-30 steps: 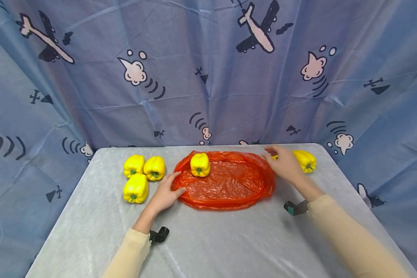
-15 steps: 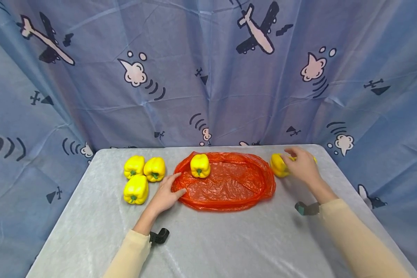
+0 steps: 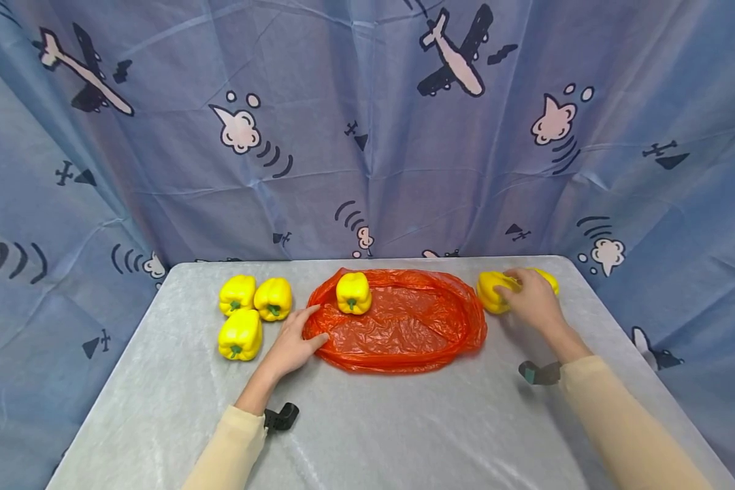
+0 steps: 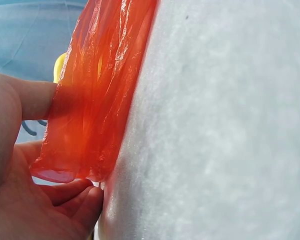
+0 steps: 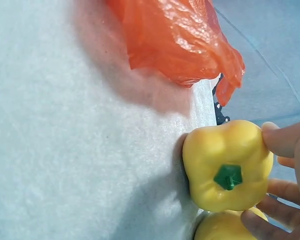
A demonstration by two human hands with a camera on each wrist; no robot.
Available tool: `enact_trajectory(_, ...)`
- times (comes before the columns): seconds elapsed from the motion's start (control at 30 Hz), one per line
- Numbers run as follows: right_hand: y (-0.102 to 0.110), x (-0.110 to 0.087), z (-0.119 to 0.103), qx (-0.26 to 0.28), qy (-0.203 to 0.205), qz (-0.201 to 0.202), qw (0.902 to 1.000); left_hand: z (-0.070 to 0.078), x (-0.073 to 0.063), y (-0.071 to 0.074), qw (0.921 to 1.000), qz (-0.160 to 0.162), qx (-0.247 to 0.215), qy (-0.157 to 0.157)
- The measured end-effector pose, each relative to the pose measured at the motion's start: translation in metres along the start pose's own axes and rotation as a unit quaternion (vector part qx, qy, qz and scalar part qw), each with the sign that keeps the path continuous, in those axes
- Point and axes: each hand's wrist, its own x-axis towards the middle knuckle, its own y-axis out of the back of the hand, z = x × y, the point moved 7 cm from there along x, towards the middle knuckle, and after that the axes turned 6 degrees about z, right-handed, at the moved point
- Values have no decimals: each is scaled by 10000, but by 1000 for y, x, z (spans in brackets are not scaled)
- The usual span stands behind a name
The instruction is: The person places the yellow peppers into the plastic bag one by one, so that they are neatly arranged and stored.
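A red plastic bag (image 3: 398,320) lies spread with its mouth upward, one yellow bell pepper (image 3: 353,294) at its back left. My left hand (image 3: 290,344) holds the bag's left end, thumb and forefinger spread. The left wrist view shows the thumb partly behind the thin red film and other fingers (image 4: 85,205) curled by the bag's lower edge. My right hand (image 3: 533,299) is at a bell pepper (image 3: 490,292) just right of the bag. In the right wrist view, thumb and fingers lie around that pepper (image 5: 205,150), its green stem toward the camera. Another pepper (image 3: 549,279) is partly hidden behind this hand.
Several bell peppers (image 3: 240,333) cluster on the left of the grey-white tabletop (image 3: 373,429). A blue curtain (image 3: 318,136) with printed aeroplanes hangs beyond the table's back edge. Both wrists carry small black cameras (image 3: 282,416).
My right hand has moved right from the bag's right rim to the nearer pepper on that side, and its fingers have come down onto it. The left hand has stayed put.
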Motion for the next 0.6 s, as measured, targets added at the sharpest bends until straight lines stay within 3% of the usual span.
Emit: enact_trajectory(0.6,-18,-4,-2,45,194,-676,9975,2,0,0,10000,44,18,-82)
